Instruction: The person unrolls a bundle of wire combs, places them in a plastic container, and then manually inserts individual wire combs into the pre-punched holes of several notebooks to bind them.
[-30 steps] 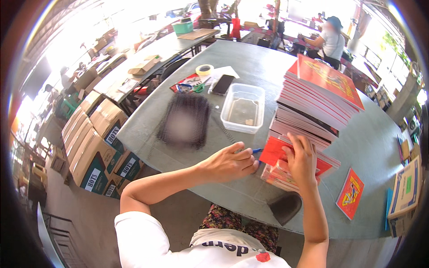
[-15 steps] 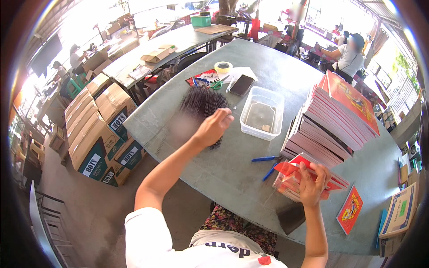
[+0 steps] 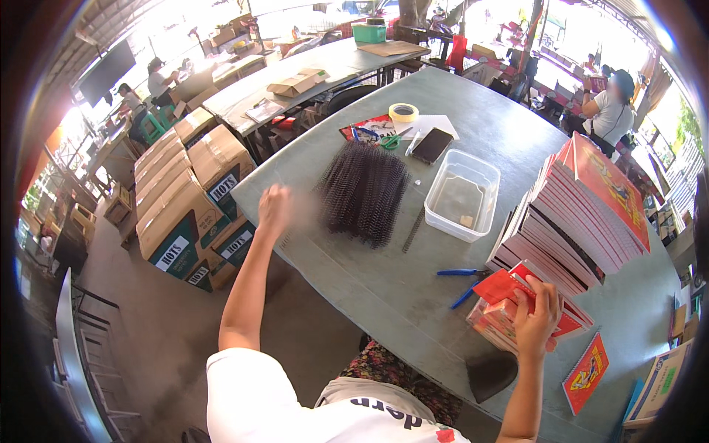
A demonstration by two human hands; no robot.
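Note:
My right hand (image 3: 538,316) grips a small stack of red-covered notebooks (image 3: 502,292) near the table's front edge, the thumb lying on the top cover. Out past the left side of a heap of black spiral binding coils (image 3: 363,193) is my left hand (image 3: 273,210), its fingers curled together. Motion smears the spot beside it, so what it holds, if anything, is hidden. One loose coil (image 3: 414,229) lies apart, to the right of the heap. Blue-handled pliers (image 3: 465,286) rest just left of the held notebooks.
A clear plastic tub (image 3: 463,196), a phone (image 3: 432,145), tape (image 3: 403,112) and green scissors (image 3: 391,140) sit beyond the coils. Tall notebook piles (image 3: 569,214) stand at right, a bound notebook (image 3: 587,374) and a dark pouch (image 3: 492,376) nearer. Cartons (image 3: 177,203) are stacked left.
My left hand has moved left, from over the coils to beside the table's left edge. The right hand keeps its hold on the notebooks. The whole view has shifted a little.

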